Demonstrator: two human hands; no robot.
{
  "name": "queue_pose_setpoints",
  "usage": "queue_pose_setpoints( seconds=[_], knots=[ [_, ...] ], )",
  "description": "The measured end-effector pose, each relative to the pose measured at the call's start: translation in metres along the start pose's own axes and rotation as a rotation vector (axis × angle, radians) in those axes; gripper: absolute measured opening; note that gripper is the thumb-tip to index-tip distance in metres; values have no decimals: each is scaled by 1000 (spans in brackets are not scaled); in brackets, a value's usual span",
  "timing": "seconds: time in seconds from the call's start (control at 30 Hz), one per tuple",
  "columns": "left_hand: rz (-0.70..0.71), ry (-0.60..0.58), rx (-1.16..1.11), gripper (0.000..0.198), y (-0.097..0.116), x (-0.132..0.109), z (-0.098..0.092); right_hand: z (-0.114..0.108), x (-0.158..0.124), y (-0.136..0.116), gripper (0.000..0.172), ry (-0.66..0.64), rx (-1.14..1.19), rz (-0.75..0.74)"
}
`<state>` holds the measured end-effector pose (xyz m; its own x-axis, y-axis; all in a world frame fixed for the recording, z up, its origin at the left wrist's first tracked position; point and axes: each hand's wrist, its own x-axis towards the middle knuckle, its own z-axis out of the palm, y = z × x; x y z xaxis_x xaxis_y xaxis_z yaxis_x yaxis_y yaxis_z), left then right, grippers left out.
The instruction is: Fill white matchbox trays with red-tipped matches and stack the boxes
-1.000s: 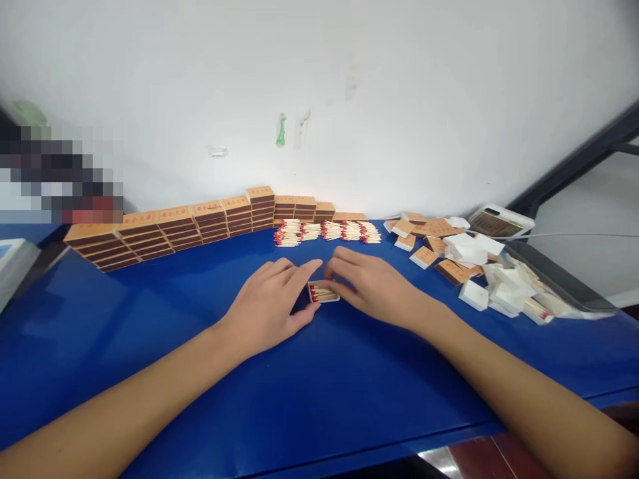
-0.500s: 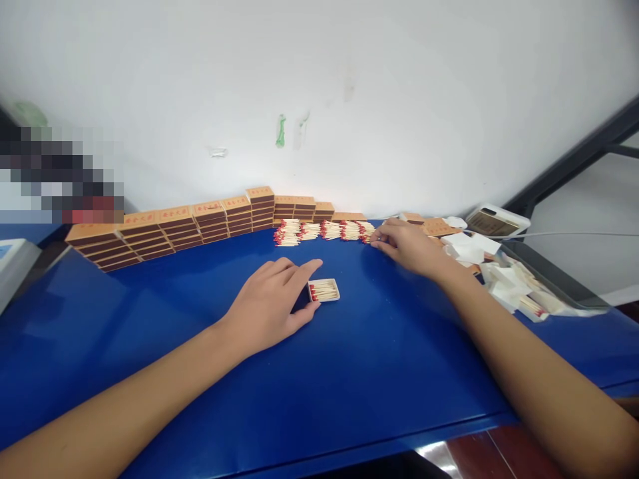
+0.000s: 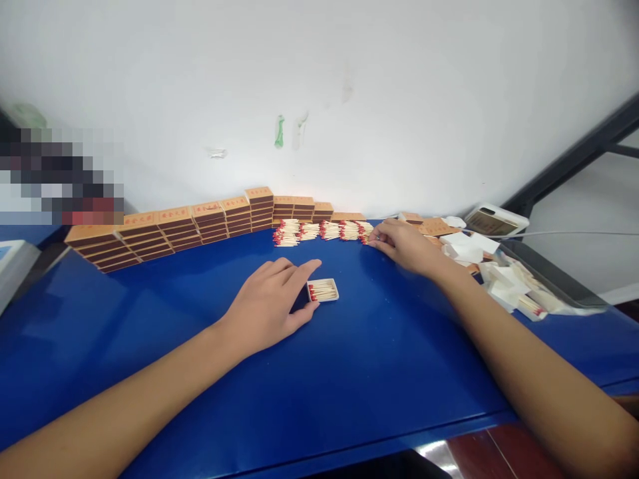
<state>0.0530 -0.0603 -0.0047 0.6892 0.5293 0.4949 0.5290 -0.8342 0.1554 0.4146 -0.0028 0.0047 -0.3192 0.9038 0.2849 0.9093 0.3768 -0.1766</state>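
Note:
On the blue table, a small white matchbox tray (image 3: 323, 290) lies filled with red-tipped matches. My left hand (image 3: 272, 293) curves round its left end, fingers apart: the thumb touches the near corner, and the index finger stretches out beyond the far side, clear of it. My right hand (image 3: 399, 243) reaches to the right end of a row of loose match piles (image 3: 329, 230), thumb and fingers pinched on matches there. Its fingertips partly cover those matches, so how many it holds is hidden.
Stacked orange-brown matchboxes (image 3: 174, 229) line the wall on the left and middle. At the right are a heap of white trays and paper (image 3: 504, 283), a black tray (image 3: 559, 276), a white phone-like device (image 3: 496, 221) and a cable. A white device (image 3: 14, 266) stands far left.
Almost nothing differs. Both hands keep their places and the tray stays put; the whole view has shifted very slightly.

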Motion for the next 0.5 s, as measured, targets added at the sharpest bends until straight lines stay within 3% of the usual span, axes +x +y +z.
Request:
queue_pose_setpoints(
  seconds=[0.5],
  knots=[
    [2,10,-18,55,0,0,1,-4,-1,-3,16,-18,32,26]
  ],
)
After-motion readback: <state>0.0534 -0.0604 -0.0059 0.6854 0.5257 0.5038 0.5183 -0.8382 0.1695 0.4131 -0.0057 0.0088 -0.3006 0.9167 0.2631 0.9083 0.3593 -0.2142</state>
